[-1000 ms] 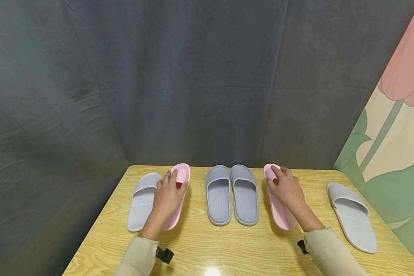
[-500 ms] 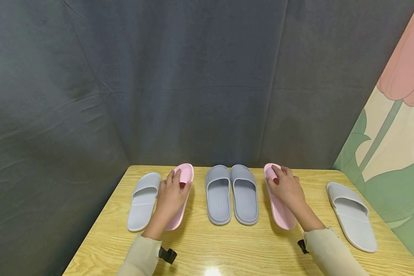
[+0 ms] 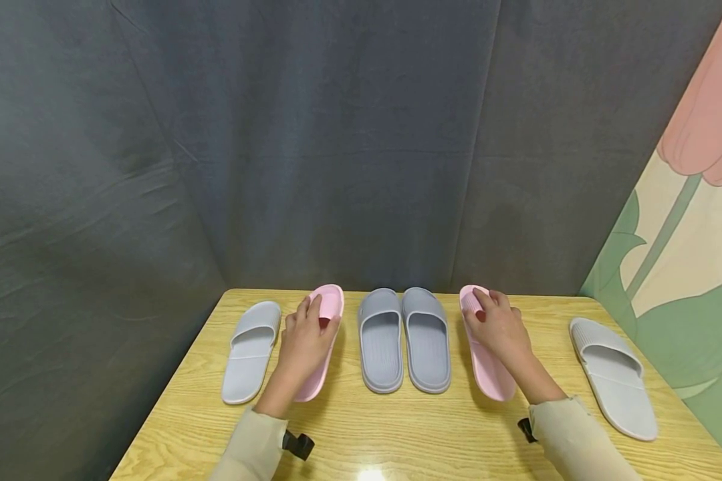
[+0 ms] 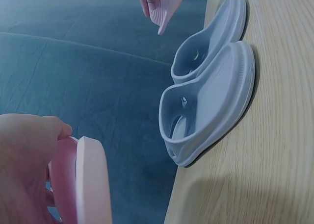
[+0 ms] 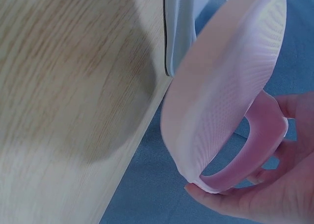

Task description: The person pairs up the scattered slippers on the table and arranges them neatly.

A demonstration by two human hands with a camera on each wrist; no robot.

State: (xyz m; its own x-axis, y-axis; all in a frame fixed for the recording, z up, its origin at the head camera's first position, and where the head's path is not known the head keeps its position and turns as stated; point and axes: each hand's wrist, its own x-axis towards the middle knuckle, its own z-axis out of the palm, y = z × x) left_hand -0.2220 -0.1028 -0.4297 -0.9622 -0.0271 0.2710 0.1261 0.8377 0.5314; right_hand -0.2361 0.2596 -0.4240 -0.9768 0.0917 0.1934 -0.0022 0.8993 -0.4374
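My left hand grips the strap of a pink slipper, just right of a pale grey slipper. Another pink slipper hangs from my right hand, whose fingers and thumb curl round its strap. In the right wrist view this slipper is tilted, raised above the wood, with its shadow apart from it. Between the hands a pair of blue-grey slippers stands side by side, toes at the back. The left wrist view shows the left pink slipper only in part.
A second pale grey slipper lies angled at the far right of the wooden table. Dark grey cloth hangs behind the table's back edge. A wall with a painted tulip borders the right side.
My left hand has carried its pink slipper a little to the right, away from the pale grey slipper and towards the blue-grey pair. The right hand and its slipper have stayed nearly still.
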